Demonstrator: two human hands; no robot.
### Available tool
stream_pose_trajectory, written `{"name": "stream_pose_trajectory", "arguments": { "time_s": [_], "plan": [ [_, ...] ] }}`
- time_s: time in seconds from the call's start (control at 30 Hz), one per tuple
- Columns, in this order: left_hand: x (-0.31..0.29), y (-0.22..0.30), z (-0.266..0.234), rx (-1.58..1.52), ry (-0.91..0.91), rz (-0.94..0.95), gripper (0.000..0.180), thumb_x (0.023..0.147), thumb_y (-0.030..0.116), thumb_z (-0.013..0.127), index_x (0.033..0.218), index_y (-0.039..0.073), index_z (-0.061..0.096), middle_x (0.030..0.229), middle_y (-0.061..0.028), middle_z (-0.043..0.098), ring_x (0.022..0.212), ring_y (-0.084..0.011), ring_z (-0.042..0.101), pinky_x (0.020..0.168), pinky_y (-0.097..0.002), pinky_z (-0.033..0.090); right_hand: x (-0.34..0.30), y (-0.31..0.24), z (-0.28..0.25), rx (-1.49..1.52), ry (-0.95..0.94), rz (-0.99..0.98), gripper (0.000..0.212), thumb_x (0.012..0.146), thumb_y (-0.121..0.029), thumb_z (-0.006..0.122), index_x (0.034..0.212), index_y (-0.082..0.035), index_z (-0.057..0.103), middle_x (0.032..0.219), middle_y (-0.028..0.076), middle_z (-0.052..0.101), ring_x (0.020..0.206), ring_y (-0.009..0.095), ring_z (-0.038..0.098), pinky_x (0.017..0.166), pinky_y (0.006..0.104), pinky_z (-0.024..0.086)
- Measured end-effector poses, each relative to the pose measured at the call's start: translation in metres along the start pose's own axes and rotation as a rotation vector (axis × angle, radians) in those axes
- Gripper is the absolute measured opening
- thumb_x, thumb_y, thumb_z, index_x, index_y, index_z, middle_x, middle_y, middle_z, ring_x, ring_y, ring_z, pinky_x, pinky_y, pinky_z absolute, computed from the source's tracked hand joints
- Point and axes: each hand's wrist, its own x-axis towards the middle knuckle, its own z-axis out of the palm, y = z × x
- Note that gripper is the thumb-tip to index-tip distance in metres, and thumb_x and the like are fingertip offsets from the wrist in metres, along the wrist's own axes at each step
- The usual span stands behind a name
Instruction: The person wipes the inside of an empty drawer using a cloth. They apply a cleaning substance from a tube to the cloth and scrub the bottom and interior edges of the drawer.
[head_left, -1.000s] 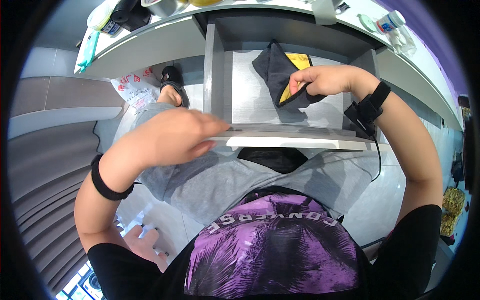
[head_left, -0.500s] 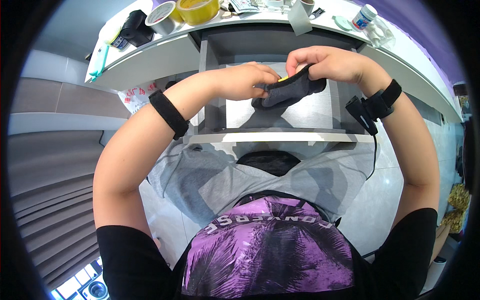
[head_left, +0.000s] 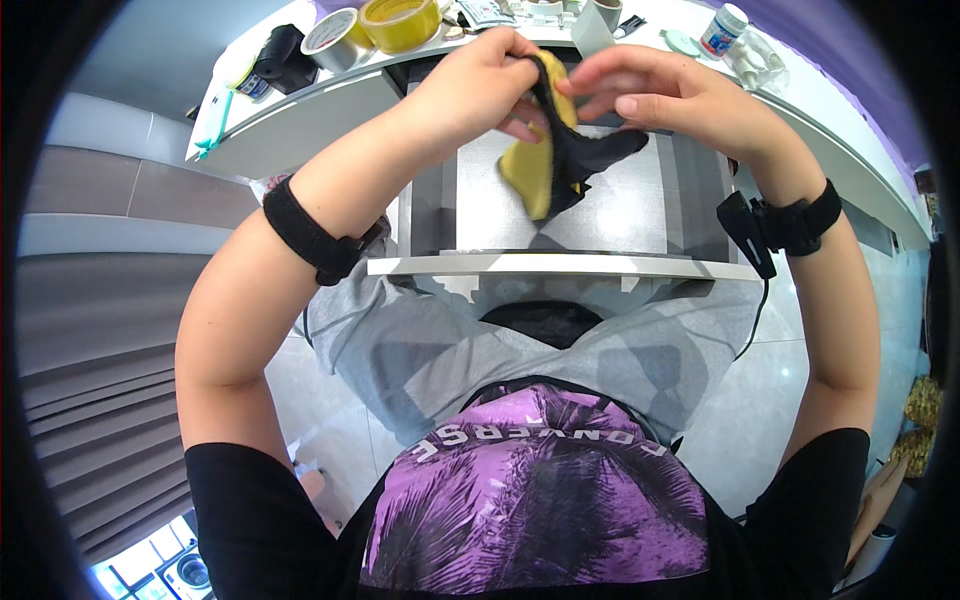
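A soft black fabric piece with a yellow inner side point(head_left: 580, 155) hangs over the open drawer point(head_left: 560, 264); its exact kind does not show. My left hand point(head_left: 490, 85) pinches its upper edge, with part of the yellow side turned out. To the right, my right hand point(head_left: 660, 95) has its fingers apart and slightly blurred, the fingertips close beside the fabric. Whether they touch it I cannot tell. The drawer has grey walls and a pale bottom, which lies below both hands.
On the white desktop behind stand a yellow tape roll point(head_left: 398, 24), a white tape roll point(head_left: 335, 40), a black box-like object point(head_left: 286, 60) and a white bottle point(head_left: 724, 30). The drawer front lies just before my lap. A cable hangs from the right wristband point(head_left: 795, 222).
My left hand has lifted the fabric piece and turned it so more yellow shows. My right hand has let go of its edge and moved up, fingers spread.
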Motion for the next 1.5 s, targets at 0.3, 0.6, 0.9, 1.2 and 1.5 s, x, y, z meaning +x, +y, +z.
{"name": "stream_pose_trajectory", "arguments": {
  "time_s": [0.3,0.6,0.9,1.2,1.5],
  "plan": [
    [-0.004,0.031,0.013,-0.19,-0.13,0.138,0.024,0.091,0.014,0.048,0.11,0.0,0.044,0.096,-0.0096,0.056,0.085,-0.0124,0.058,0.073,-0.0239,0.05,0.015,0.007,0.016,-0.284,0.473,-0.089,0.033,0.088,-0.027,0.056,0.113,-0.005,0.052,0.095,0.003,0.06,0.088,0.011,0.057,0.076,0.0249,0.048],
    [0.004,-0.035,-0.073,1.286,-0.173,0.059,0.034,0.086,0.019,0.055,0.118,0.007,0.049,0.121,-0.0131,0.052,0.108,-0.0294,0.053,0.092,-0.0363,0.043,0.036,0.067,0.001,-0.819,0.569,0.016,0.022,0.084,-0.018,0.056,0.1,-0.003,0.054,0.081,0.019,0.062,0.075,0.034,0.061,0.067,0.0377,0.048],
    [-0.026,-0.094,-0.116,1.625,-0.361,0.102,0.083,0.072,0.037,0.069,0.139,0.019,0.025,0.147,-0.0057,0.019,0.125,-0.0263,0.04,0.105,-0.044,0.03,0.09,0.08,0.054,-1.196,0.143,-0.108,0.019,0.076,-0.004,0.053,0.094,-0.006,0.056,0.087,0.013,0.057,0.084,0.03,0.06,0.071,0.0374,0.05],
    [-0.027,-0.073,-0.08,1.62,-0.299,0.247,0.082,0.062,0.047,0.07,0.127,0.006,0.04,0.134,-0.0154,0.041,0.075,-0.027,0.064,0.066,-0.0338,0.051,0.125,0.172,0.085,-1.035,-0.049,0.122,0.013,0.074,-0.006,0.059,0.087,-0.003,0.059,0.09,0.014,0.057,0.086,0.032,0.057,0.075,0.0393,0.048],
    [-0.018,-0.064,-0.067,1.746,-0.474,0.276,0.06,0.051,0.042,0.073,0.091,0.003,0.05,0.113,-0.0284,0.053,0.064,-0.0265,0.065,0.055,-0.0316,0.05,0.105,0.169,0.11,-1.021,-0.214,0.023,0.015,0.07,-0.002,0.057,0.084,-0.001,0.061,0.085,0.015,0.057,0.092,0.032,0.056,0.076,0.0381,0.049]
  ]
}}
